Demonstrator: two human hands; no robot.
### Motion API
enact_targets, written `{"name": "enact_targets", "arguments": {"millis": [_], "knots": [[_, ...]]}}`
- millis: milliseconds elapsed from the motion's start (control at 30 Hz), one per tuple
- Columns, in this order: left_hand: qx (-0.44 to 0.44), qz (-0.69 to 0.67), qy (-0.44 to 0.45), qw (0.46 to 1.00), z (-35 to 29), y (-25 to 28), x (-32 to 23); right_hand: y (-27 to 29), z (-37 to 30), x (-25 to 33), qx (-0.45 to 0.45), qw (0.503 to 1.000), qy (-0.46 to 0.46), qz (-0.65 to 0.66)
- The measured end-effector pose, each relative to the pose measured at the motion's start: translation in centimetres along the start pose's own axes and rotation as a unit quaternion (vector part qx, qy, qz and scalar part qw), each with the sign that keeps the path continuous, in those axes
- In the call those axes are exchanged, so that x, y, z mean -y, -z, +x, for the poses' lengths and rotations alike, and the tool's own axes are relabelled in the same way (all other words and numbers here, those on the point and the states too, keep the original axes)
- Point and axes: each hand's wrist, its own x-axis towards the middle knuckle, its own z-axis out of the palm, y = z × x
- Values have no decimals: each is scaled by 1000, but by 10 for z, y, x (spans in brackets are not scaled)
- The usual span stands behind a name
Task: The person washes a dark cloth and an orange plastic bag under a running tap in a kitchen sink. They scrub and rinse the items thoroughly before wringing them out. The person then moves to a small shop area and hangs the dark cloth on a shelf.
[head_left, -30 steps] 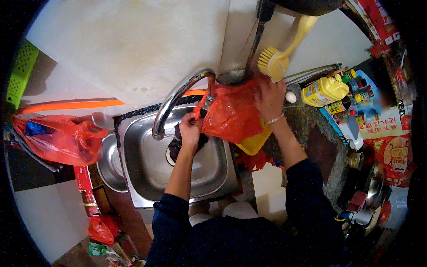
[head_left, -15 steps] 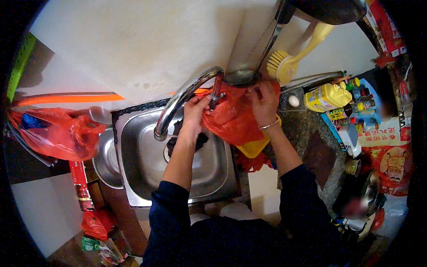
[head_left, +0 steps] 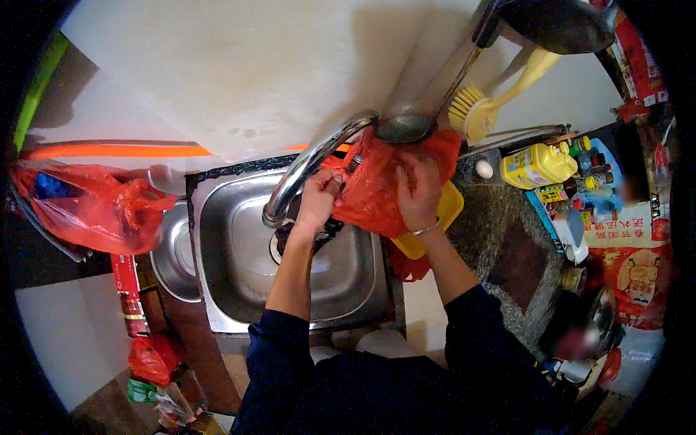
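Left hand (head_left: 321, 196) pinches red plastic bag (head_left: 371, 194), two o'clock of sink (head_left: 319, 290). Right hand (head_left: 418, 199) lies flattish against bag; cannot tell whether gripping.

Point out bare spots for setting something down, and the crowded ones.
Bare: the sink between drain and near rim; seemingly, the counter between egg and brown patch. Crowded: beside the yellow jug; around the tap, with left hand, right hand and red bag.

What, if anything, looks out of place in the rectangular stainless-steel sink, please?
A dark, crumpled object, too obscured to identify, partly covers the round metal drain; it looks odd because it might block water.
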Motion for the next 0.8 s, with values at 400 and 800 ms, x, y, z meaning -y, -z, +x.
{"name": "enact_targets", "arguments": {"millis": [400, 800], "knots": [[70, -290, 73, 952, -15, -8, -9, 11, 9, 23, 356, 901, 163, -188], [28, 261, -41, 964, -1, 11, 8, 6, -9, 17, 315, 913, 226, -125]]}}
